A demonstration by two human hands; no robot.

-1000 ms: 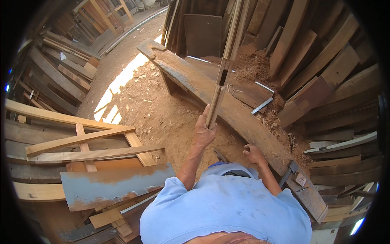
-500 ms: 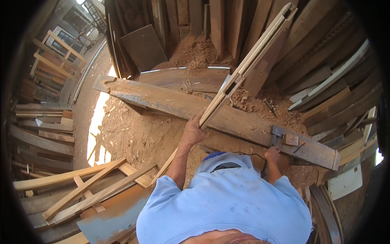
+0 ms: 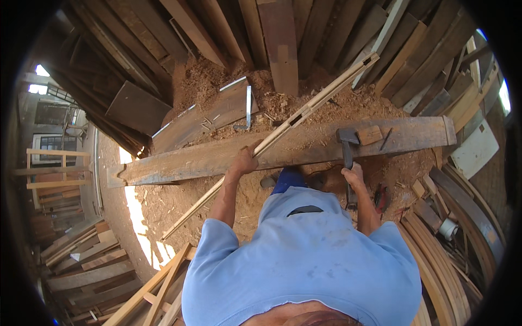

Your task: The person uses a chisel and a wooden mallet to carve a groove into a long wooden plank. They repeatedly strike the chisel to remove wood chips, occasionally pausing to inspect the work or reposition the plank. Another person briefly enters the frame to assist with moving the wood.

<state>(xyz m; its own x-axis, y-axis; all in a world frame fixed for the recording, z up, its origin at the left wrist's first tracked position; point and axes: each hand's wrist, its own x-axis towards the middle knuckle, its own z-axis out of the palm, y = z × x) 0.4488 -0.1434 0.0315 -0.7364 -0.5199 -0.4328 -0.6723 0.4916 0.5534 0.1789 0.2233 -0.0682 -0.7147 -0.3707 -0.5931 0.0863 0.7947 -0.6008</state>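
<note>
My left hand (image 3: 244,161) grips a long, narrow wooden piece (image 3: 326,96) with slots cut along it, held diagonally across the long, weathered plank bench (image 3: 163,165). Its lower end reaches down toward the sawdust-covered floor (image 3: 157,212). My right hand (image 3: 352,175) is closed on the handle of a dark hammer (image 3: 348,136), whose head is at the bench's right part. Beside the head lie a small wooden block (image 3: 370,135) and a thin dark tool (image 3: 386,139).
Boards lean densely (image 3: 277,43) behind the bench, over shavings and a flat board with metal strips (image 3: 190,127). Timber stacks (image 3: 429,255) crowd both sides. Red-handled pliers (image 3: 381,198) lie right of my right arm. A wooden frame (image 3: 57,186) stands at the far left.
The view has swung right, so the bench now runs crosswise. My right hand went from loose beside the bench to gripping the hammer. The wooden piece in my left hand tilted further rightward.
</note>
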